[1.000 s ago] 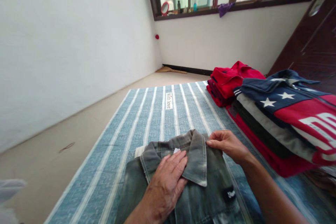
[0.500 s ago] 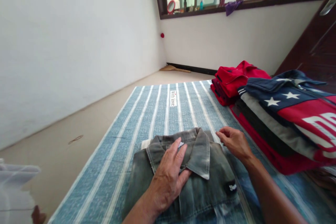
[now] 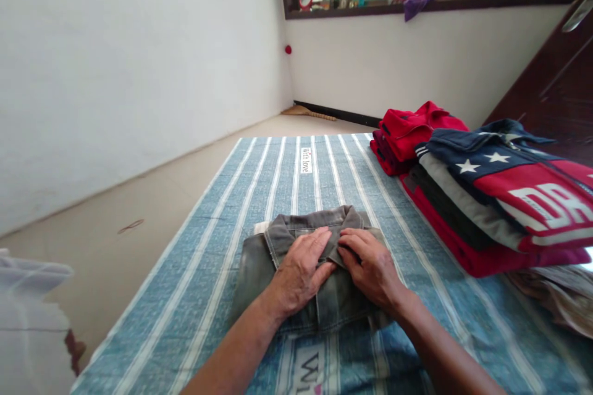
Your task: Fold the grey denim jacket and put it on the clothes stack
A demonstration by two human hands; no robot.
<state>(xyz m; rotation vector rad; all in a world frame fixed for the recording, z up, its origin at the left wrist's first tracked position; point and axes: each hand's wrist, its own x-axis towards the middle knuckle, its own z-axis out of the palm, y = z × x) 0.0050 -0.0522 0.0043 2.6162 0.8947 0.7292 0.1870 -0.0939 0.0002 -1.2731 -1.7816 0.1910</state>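
Note:
A folded grey-green denim jacket (image 3: 254, 274) lies front up on the blue striped bedspread (image 3: 222, 216), its collar toward the far side. My left hand (image 3: 303, 265) rests flat on its front at the collar opening, thumb spread apart. Beside it, my right hand (image 3: 368, 262) has its fingers bent over the right collar flap, with the thumb tucked under and the cloth between them. Most of that flap is hidden beneath the right hand. A pale bit of cloth (image 3: 260, 228) shows behind the jacket's left shoulder.
On the right are stacks of folded clothes: a red garment (image 3: 412, 133) on the farther one, a navy and red star jacket (image 3: 514, 179) on the nearer. Brownish cloth (image 3: 556, 299) lies nearby. A white object (image 3: 32, 321) stands at the left edge. A dark door (image 3: 551, 74) is at right.
My right hand has moved left from beyond the jacket's right shoulder onto the collar. The jacket's lower part is now folded under, uncovering bedspread lettering in front. My left hand stays on the jacket.

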